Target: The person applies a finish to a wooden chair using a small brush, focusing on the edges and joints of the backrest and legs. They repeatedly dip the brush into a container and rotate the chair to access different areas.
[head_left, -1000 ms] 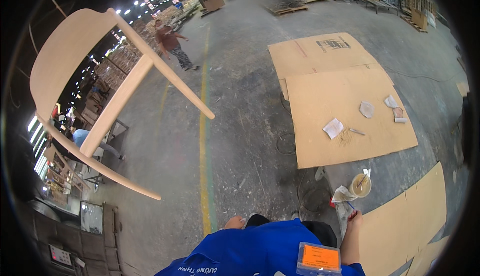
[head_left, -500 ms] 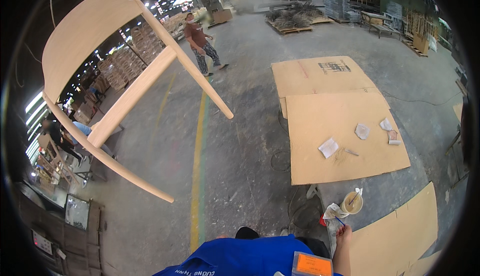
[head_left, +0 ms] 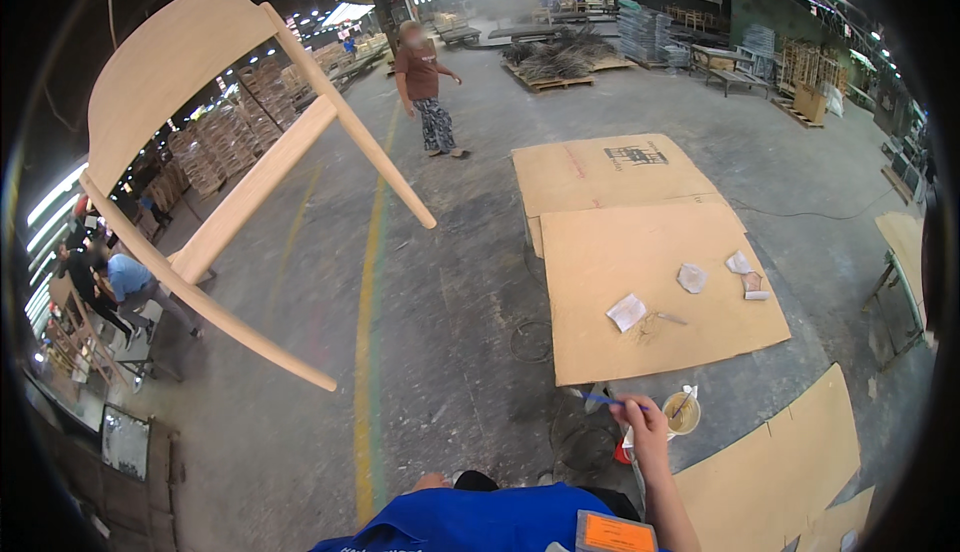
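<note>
My right hand [head_left: 640, 420] is closed round a slim blue stick [head_left: 603, 400], which points left past the cardboard's front edge; its exact kind does not show. Just right of that hand stands a cup of tan paste [head_left: 682, 412] with a thin stick in it. A small patch of skin above my blue shirt may be my left hand [head_left: 430, 481]; its fingers are hidden. At the upper left hangs a pale wooden chair frame [head_left: 255, 192] with a curved back, a crossbar and tapering arms.
Cardboard sheets [head_left: 640, 242] cover a work surface, with several worn pads [head_left: 692, 278] on top. More cardboard [head_left: 770, 462] lies at the lower right. A person in a brown shirt [head_left: 420, 82] stands beyond the chair; others bend at the far left.
My right hand has lifted the blue stick away from beside the cup and brought it up and left. The person in brown has come nearer. My view has shifted slightly.
</note>
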Demonstrator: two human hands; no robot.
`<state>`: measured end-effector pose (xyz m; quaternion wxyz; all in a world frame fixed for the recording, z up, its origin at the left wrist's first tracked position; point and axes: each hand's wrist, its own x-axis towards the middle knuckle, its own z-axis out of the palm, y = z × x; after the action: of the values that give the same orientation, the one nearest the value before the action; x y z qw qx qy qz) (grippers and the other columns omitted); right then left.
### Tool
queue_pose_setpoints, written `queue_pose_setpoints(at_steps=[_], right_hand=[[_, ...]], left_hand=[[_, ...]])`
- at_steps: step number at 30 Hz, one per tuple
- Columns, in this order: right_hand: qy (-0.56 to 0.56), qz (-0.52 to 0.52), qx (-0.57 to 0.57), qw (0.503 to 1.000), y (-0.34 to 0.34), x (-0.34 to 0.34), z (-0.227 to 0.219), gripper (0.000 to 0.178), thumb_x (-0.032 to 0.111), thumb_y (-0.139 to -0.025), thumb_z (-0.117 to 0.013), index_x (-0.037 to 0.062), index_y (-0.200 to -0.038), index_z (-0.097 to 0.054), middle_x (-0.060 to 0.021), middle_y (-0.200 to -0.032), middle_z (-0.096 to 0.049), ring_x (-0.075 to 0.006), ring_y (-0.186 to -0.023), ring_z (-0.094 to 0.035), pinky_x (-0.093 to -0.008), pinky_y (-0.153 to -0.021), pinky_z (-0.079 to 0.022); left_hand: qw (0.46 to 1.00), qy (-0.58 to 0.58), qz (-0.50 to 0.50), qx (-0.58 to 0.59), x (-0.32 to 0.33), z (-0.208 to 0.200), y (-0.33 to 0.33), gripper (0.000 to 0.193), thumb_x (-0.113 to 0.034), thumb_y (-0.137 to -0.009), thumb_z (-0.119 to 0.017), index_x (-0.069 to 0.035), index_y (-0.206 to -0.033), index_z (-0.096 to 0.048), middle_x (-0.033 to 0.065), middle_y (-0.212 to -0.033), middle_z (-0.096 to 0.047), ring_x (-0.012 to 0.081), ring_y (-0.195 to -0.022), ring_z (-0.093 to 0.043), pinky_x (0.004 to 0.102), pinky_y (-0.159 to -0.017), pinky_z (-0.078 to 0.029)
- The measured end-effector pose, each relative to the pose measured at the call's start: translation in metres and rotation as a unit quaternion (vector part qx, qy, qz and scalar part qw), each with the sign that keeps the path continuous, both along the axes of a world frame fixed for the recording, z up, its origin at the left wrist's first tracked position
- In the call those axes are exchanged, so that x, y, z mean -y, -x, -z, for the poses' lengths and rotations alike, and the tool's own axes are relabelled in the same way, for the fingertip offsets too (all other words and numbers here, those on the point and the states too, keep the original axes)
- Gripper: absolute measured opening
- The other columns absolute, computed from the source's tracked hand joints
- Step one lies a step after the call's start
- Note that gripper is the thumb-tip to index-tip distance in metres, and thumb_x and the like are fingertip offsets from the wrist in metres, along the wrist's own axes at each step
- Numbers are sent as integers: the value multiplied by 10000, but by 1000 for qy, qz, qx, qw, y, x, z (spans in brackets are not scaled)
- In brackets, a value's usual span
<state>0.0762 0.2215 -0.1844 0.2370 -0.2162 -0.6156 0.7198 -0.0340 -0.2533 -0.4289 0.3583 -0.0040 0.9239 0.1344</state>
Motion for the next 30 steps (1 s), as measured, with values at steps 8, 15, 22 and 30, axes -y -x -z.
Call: queue_pose_setpoints(at_steps=[8,15,22,30], right_hand=[[-540,103,-406,730,53,61,-228,306,22,-881,-769,63,-1183,-795,-86,-1055,-785,-262,-879,-698,-349,-736,-567],[-535,181,-481,670,72,66,-254,469,-17,-820,-790,79,-1277,-743,-40,-1080,-731,-229,-915,-643,-339,-724,-572],[-556,196,-440,677,62,50,-260,559,-97,-772,-717,92,-1298,-716,-23,-1053,-673,-243,-914,-606,-349,-767,-514],[-553,274,-445,648,53,44,-257,548,-120,-786,-645,98,-1285,-712,-25,-1059,-676,-234,-893,-600,-351,-751,-491]], left_hand=[[998,8,58,-34,-11,-13,21,423,-334,-988,-684,-43,-1286,-762,240,-1225,-769,418,-1195,-724,501,-1013,-562],[998,2,-39,-53,10,-4,31,356,-261,-998,-687,-27,-1259,-750,181,-987,-785,327,-978,-773,440,-848,-601],[997,11,-60,-52,-7,-10,46,351,-258,-1001,-686,-28,-1259,-749,173,-973,-780,314,-959,-768,431,-834,-598],[996,0,-54,-72,-31,-21,65,346,-254,-1004,-685,-29,-1258,-749,163,-957,-775,301,-937,-762,420,-818,-594]])
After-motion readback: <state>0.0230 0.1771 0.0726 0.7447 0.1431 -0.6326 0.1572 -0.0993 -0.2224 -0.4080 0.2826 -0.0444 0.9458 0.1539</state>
